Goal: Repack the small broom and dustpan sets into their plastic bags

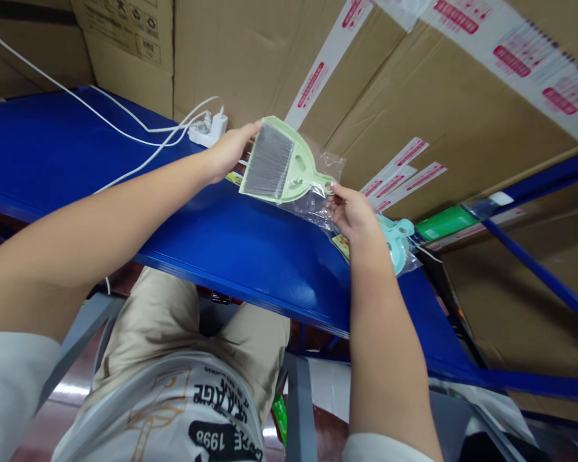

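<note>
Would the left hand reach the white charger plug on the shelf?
Probably yes: the left hand sits right beside the white charger plug with nothing between, though it holds a green hand brush.

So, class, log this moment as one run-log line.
left hand: green dustpan-and-brush set; right hand: its clear plastic bag; nearby: bagged teal dustpan, blue shelf

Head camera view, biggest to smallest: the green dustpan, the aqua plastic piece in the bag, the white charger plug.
1. Green dustpan
2. Aqua plastic piece, partly hidden, so only roughly ranked
3. White charger plug
</note>
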